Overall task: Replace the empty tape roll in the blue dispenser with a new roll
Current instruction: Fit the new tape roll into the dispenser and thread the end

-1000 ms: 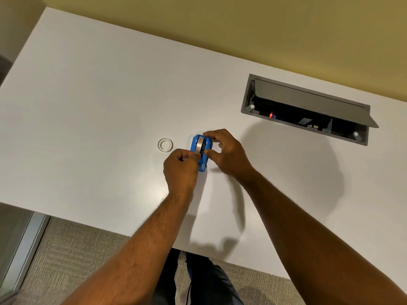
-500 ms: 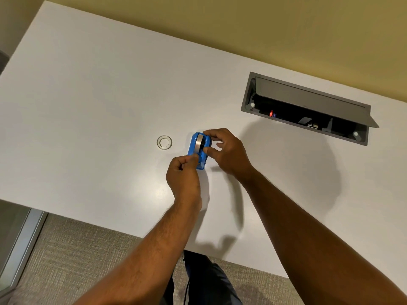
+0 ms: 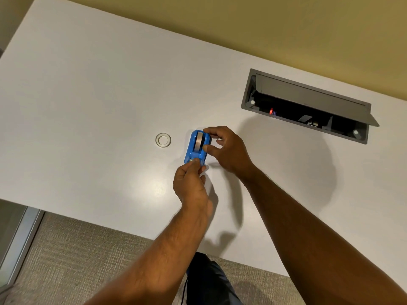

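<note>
Tape already sits in the small blue plastic dispenser (image 3: 196, 147) near the middle of the white worktop (image 3: 88, 95) — a grey roll (image 3: 199, 142) in its cradle. At the dispenser's 3 o'clock, the right hand (image 3: 228, 148) clamps its body between thumb and fingers. At 6 o'clock, the left hand (image 3: 191, 183) has its fingers pinched at the cutter end, apparently on the tape's free end, though the strip itself is too thin to see. The spent clear ring core (image 3: 163, 140) lies apart at 9 o'clock. Pulling crooked could let the strip fold onto itself or miss the cutter — a loose right grip would drag the dispenser.
</note>
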The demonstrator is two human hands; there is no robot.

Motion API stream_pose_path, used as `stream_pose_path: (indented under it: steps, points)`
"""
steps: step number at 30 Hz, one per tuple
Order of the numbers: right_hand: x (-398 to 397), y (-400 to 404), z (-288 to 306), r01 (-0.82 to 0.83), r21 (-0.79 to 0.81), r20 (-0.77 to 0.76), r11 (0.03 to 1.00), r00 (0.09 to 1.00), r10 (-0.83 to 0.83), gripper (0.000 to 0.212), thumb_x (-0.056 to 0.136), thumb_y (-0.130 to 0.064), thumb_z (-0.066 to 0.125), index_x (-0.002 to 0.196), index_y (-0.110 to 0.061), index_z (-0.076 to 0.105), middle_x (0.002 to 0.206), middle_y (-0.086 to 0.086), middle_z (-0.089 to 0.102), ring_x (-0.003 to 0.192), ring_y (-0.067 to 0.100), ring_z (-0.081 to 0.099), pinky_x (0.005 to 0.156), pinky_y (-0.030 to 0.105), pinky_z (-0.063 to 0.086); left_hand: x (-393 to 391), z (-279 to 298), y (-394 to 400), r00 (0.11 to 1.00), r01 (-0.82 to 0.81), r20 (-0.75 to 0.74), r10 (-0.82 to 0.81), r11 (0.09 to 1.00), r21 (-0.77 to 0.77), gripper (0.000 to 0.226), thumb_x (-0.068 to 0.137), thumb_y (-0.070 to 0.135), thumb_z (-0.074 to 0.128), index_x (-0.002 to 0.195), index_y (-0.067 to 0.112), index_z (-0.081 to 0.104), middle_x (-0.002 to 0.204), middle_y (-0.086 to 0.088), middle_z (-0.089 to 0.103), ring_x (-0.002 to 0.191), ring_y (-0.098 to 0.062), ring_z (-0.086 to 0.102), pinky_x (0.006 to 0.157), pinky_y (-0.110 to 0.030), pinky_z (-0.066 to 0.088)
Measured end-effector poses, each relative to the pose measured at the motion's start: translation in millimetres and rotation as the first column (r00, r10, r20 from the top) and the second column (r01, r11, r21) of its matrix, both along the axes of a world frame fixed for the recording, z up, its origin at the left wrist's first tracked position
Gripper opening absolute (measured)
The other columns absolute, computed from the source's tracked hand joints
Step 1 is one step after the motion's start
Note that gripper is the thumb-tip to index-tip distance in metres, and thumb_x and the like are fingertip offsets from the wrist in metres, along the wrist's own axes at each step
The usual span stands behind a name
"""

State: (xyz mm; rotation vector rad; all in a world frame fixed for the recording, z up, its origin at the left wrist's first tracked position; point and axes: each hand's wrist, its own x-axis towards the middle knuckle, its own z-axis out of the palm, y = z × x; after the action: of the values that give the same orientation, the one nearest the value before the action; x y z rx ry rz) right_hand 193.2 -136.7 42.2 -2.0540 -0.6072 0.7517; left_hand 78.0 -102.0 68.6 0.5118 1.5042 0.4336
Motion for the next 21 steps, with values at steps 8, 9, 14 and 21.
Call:
stream_pose_path:
  steps: [8,9,14,21]
  points:
    - [1,0,0,0.01,-0.003,-0.02,1.0,1.0,-0.01,0.045,0.085,-0.009,0.074,0.127,-0.019,0.064,0.126,-0.005,0.065,0.112,0.01,0.061,0.098,0.026,0.049,-7,2,-5,0.994,-0.05,0.091,0.059,0.995,-0.091,0.007,0.095,0.012,0.067,0.094,0.015,0.073,0.076,-0.002,0.079,0.07,-0.012,0.071,0.069,-0.024,0.056]
    - [1,0,0,0.009,-0.004,-0.022,1.0,1.0,-0.009,0.044,0.085,-0.009,0.074,0.127,-0.019,0.063,0.126,-0.005,0.065,0.112,0.01,0.061,0.098,0.026,0.049,-9,2,-5,0.993,-0.046,0.103,0.056,0.994,-0.095,0.008,0.096,0.011,0.066,0.095,0.014,0.074,0.076,-0.003,0.079,0.067,-0.011,0.071,0.067,-0.023,0.056]
    - [2,0,-1,-0.001,-0.007,-0.011,1.0,1.0,0.001,0.045,0.085,-0.01,0.074,0.127,-0.02,0.063,0.127,-0.006,0.064,0.111,0.008,0.06,0.097,0.024,0.048,-11,3,-6,0.984,-0.061,0.158,0.079,0.992,-0.114,0.014,0.1,0.009,0.062,0.093,0.012,0.073,0.078,-0.006,0.079,0.069,-0.012,0.074,0.068,-0.022,0.058]
    - [2,0,-3,-0.002,-0.007,-0.008,1.0,1.0,0.002,0.044,0.086,-0.01,0.074,0.127,-0.02,0.063,0.127,-0.004,0.065,0.113,0.01,0.061,0.097,0.024,0.048,-13,2,-7,0.972,-0.105,0.194,0.133,0.984,-0.145,0.018,0.1,0.003,0.058,0.093,0.009,0.073,0.085,-0.008,0.08,0.084,-0.019,0.079,0.074,-0.025,0.06]
